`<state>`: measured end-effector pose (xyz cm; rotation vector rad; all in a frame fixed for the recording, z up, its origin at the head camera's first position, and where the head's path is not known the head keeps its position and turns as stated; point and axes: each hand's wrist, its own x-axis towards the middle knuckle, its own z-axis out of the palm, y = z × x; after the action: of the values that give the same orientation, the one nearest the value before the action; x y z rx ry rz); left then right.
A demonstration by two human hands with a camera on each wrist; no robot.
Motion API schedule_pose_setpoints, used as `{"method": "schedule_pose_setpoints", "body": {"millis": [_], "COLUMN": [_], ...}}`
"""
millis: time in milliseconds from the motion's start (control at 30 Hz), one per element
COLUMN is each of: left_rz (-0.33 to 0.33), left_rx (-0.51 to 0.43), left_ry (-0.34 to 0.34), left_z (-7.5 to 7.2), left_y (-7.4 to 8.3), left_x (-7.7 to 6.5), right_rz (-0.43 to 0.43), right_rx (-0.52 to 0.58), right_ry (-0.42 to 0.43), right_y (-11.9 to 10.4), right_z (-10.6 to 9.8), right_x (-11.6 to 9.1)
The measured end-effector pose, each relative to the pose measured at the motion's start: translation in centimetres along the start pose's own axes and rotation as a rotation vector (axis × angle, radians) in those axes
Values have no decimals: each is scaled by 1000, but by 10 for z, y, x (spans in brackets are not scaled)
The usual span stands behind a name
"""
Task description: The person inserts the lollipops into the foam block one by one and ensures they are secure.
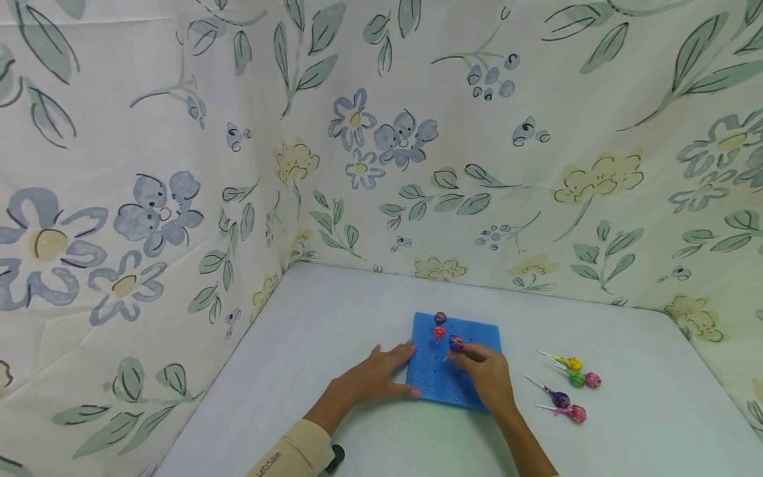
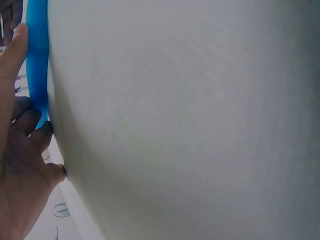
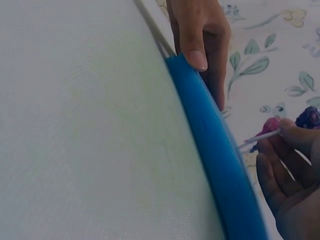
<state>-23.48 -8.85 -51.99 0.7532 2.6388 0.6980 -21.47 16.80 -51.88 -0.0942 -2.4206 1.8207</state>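
Note:
A blue foam board (image 1: 426,381) lies flat, with several small holes in its top. Two lollipops, one dark purple (image 1: 440,318) and one red-pink (image 1: 439,332), stand in it near its far left. My right hand (image 1: 490,379) is over the board and pinches another lollipop (image 1: 456,342) in a dark purple wrapper. Its white stick (image 3: 267,135) slants toward the foam in the right wrist view; the stick's tip overlaps the board's edge there. My left hand (image 1: 377,374) rests along the board's left side, fingers extended, thumb at the near left corner.
Right of the board, several wrapped lollipops lie on the white table (image 1: 334,311): a yellow one (image 1: 573,364), a green one (image 1: 576,378), a dark purple one (image 1: 559,399) and two pink ones (image 1: 577,414). Floral cloth (image 1: 417,218) hangs behind and at the left.

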Motion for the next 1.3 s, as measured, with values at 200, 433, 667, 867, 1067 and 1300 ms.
{"method": "schedule_pose_setpoints", "body": {"millis": [200, 433, 667, 867, 1067, 1300], "left_rz": [30, 36, 34, 35, 29, 27], "left_rx": [-2, 0, 8, 10, 3, 2], "left_ry": [-2, -3, -2, -4, -9, -8], "left_z": [-1, -1, -2, -1, -1, -2], "left_y": [0, -1, 1, 0, 0, 1], "left_x": [0, 1, 1, 1, 1, 1], "right_rz": [-18, -19, -20, -44, -58, -67], "right_rx": [-36, -87, -139, -154, -204, -253], "right_ry": [0, 6, -13, -27, -14, -10], "right_y": [5, 5, 3, 7, 9, 8], "right_z": [8, 13, 16, 18, 20, 22], "right_x": [6, 8, 11, 15, 17, 17]}}
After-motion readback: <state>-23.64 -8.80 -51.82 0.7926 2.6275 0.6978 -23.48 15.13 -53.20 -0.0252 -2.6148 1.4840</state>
